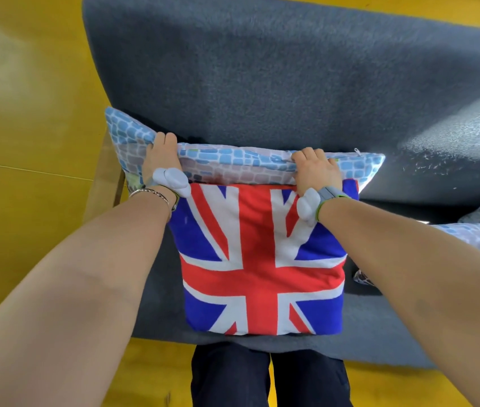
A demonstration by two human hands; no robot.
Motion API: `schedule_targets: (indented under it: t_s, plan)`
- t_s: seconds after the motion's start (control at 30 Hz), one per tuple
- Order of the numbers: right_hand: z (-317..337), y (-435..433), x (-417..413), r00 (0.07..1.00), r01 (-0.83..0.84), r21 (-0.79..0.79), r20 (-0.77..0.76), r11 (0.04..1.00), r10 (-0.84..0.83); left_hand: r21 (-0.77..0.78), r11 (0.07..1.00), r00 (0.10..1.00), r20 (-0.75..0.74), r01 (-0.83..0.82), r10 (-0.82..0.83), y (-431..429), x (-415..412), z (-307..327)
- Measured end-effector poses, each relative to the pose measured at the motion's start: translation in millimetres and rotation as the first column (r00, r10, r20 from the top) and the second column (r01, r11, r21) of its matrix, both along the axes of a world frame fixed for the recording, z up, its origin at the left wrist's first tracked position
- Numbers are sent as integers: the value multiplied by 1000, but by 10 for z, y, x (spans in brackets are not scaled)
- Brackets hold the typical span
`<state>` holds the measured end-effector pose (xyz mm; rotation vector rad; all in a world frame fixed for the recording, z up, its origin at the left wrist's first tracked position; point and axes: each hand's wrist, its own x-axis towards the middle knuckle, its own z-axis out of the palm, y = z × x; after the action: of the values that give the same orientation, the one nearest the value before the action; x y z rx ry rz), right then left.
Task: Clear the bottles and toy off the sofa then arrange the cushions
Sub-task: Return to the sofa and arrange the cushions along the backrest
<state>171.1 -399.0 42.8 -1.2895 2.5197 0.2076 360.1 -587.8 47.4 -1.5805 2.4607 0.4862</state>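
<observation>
A blue mosaic-patterned cushion (232, 164) leans against the backrest of the grey sofa (262, 83). My left hand (160, 155) grips its top edge near the left corner. My right hand (315, 167) grips the same top edge toward the right. In front of it, a Union Jack cushion (262, 259) stands on the seat, overlapping the lower part of the mosaic cushion. No bottles or toy are in view.
Another mosaic-patterned cushion (479, 239) lies on the seat at the right edge. A wooden sofa arm or leg (105, 183) shows at the left. Yellow floor (27, 142) surrounds the sofa. My legs (268, 377) stand against the seat front.
</observation>
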Motion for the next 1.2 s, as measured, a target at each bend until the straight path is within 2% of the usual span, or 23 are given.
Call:
schedule_targets:
  t_s: [0.2, 0.33, 0.47, 0.77, 1.07, 1.2]
  plan:
    - [99, 22, 90, 994, 93, -75, 55, 993, -89, -23, 1000, 999, -47, -12, 11, 224, 16, 97]
    - [234, 142, 153, 981, 187, -90, 77, 978, -181, 68, 997, 999, -21, 46, -45, 498, -106, 218]
    - [372, 400, 178, 969, 238, -75, 84, 968, -232, 135, 982, 990, -70, 128, -120, 816, -279, 353]
    - [459, 919, 86, 951, 296, -109, 130, 949, -281, 215, 966, 988, -82, 146, -132, 1434, -621, 448]
    - [538, 1946, -821, 950, 306, -120, 109, 944, -294, 100, 982, 986, -67, 157, -151, 2529, -1371, 504]
    - [581, 2587, -1352, 948, 309, -87, 108, 947, -299, 123, 976, 982, -83, 180, -171, 3149, -1877, 507]
